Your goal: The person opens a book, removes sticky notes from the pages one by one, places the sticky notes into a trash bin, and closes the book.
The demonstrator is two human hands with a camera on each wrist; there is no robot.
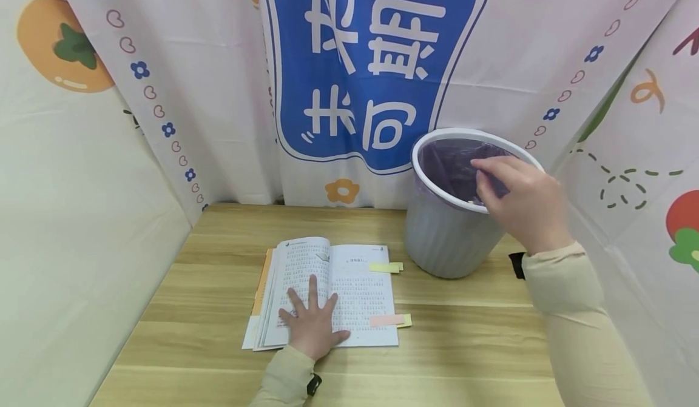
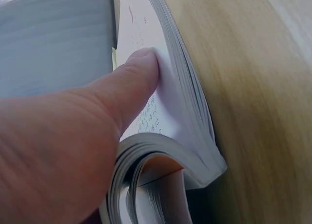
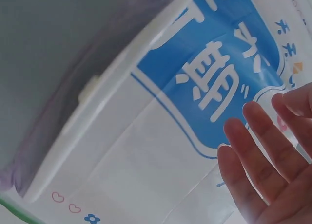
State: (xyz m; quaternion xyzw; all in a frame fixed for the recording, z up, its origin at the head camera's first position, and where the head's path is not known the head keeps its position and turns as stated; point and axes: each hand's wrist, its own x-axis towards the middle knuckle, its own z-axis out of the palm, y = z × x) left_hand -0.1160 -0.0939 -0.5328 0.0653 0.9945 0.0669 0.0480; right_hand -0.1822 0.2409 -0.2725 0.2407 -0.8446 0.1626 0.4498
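Note:
An open book (image 1: 357,298) lies on the table, its left-hand pages bowed up. My left hand (image 1: 312,329) presses on it near the spine with fingers spread; in the left wrist view its thumb (image 2: 141,70) rests on the page. Yellow sticky tabs (image 1: 385,267) and a pink one (image 1: 386,321) mark the right page. Over the mouth of a grey bin (image 1: 453,243) hovers my right hand (image 1: 526,204), fingers loosely bent, with nothing visible in it. A small pale scrap (image 3: 88,90) shows inside the bin's rim.
The bin has a white rim (image 1: 426,173) and a purple liner (image 1: 453,158). Printed curtains (image 1: 235,122) hang behind and on both sides of the wooden table (image 1: 180,334). A small black object (image 1: 516,265) sits beside the right sleeve.

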